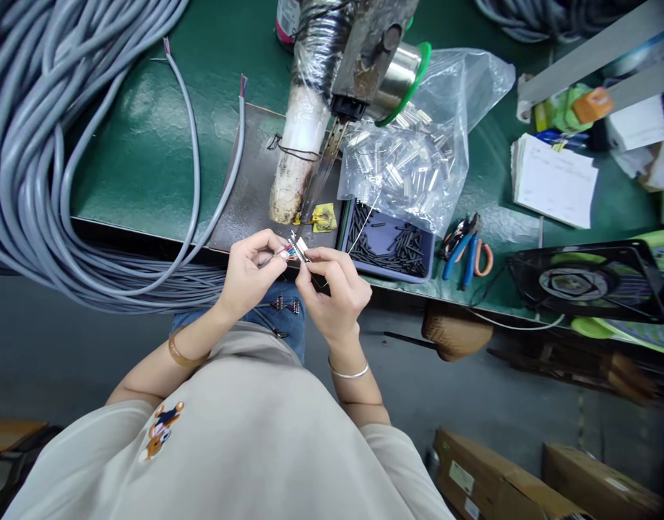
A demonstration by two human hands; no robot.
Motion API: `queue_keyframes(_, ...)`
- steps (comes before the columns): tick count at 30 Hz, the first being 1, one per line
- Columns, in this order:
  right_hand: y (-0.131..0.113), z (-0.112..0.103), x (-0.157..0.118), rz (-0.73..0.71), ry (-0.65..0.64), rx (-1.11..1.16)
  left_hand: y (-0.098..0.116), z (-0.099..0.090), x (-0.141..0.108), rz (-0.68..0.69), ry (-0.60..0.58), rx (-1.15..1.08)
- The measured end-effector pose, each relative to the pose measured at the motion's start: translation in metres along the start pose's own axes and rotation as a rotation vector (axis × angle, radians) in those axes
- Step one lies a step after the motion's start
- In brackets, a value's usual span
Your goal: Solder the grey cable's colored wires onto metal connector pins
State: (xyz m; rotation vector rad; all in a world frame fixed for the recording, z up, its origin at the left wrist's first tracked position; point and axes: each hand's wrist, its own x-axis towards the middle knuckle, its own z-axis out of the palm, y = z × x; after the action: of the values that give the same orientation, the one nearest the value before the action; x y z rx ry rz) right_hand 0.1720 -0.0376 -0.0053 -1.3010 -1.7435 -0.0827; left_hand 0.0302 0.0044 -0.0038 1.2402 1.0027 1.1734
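My left hand (250, 273) is closed, its thumb and fingers pinching the end of a grey cable whose thin coloured wires (291, 251) fan out. My right hand (336, 290) grips a small metal-and-white connector (300, 249) at the wire ends. Wires and connector meet between my fingertips, but I cannot tell which wires are joined. Just above the hands, a clamped soldering iron (321, 170) points down beside a white wrapped tube (293, 155). A thin strand of solder (364, 225) slants down towards my right hand.
A large coil of grey cable (33, 144) fills the left. A solder spool (399, 81) and a plastic bag of connectors (418, 159) stand behind a purple tray (428, 253) of black sleeves. Pliers (469, 256), a paper pad (553, 180) and a fan (586, 282) lie right.
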Motion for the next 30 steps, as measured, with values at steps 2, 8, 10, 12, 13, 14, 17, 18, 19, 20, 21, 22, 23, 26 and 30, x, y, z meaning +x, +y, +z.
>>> queue_keyframes(2, -0.001, -0.001, -0.001, -0.012, 0.005, 0.003, 0.0, -0.001, -0.002, -0.005, -0.006, -0.007)
queue_keyframes(8, -0.005, -0.003, -0.003, 0.19, 0.016, 0.218, 0.002, -0.004, -0.007, -0.073, -0.041, -0.107)
queue_keyframes(10, -0.006, -0.004, -0.003, 0.286, 0.008, 0.287, 0.003, -0.004, -0.008, -0.099, -0.053, -0.14)
queue_keyframes(12, -0.006, -0.004, -0.003, 0.313, 0.003, 0.312, 0.003, -0.005, -0.009, -0.101, -0.047, -0.147)
queue_keyframes(13, -0.006, -0.004, -0.003, 0.307, 0.003, 0.312, 0.003, -0.006, -0.008, -0.099, -0.043, -0.141)
queue_keyframes(14, -0.006, -0.005, -0.003, 0.295, 0.005, 0.307, 0.002, -0.007, -0.008, -0.101, -0.044, -0.131)
queue_keyframes(17, -0.004, -0.005, -0.003, 0.28, 0.006, 0.298, 0.002, -0.01, -0.005, -0.147, -0.093, -0.105)
queue_keyframes(18, -0.004, -0.005, -0.003, 0.283, 0.004, 0.301, 0.002, -0.011, -0.005, -0.165, -0.111, -0.11)
queue_keyframes(19, -0.004, -0.005, -0.004, 0.288, 0.005, 0.306, 0.003, -0.011, -0.004, -0.176, -0.12, -0.125)
queue_keyframes(20, -0.004, -0.004, -0.004, 0.292, 0.009, 0.31, 0.003, -0.011, -0.004, -0.177, -0.118, -0.146)
queue_keyframes(21, -0.004, -0.004, -0.004, 0.294, 0.014, 0.312, 0.003, -0.01, -0.005, -0.169, -0.107, -0.168)
queue_keyframes(22, -0.004, -0.004, -0.005, 0.292, 0.021, 0.311, 0.004, -0.009, -0.005, -0.156, -0.093, -0.182)
queue_keyframes(23, -0.004, -0.003, -0.005, 0.285, 0.028, 0.306, 0.004, -0.008, -0.006, -0.139, -0.077, -0.183)
queue_keyframes(26, -0.006, -0.002, -0.005, 0.251, 0.029, 0.283, 0.003, -0.005, -0.008, -0.086, -0.033, -0.127)
queue_keyframes(30, -0.006, -0.001, -0.002, 0.187, 0.029, 0.219, 0.001, -0.002, -0.007, -0.04, -0.003, -0.072)
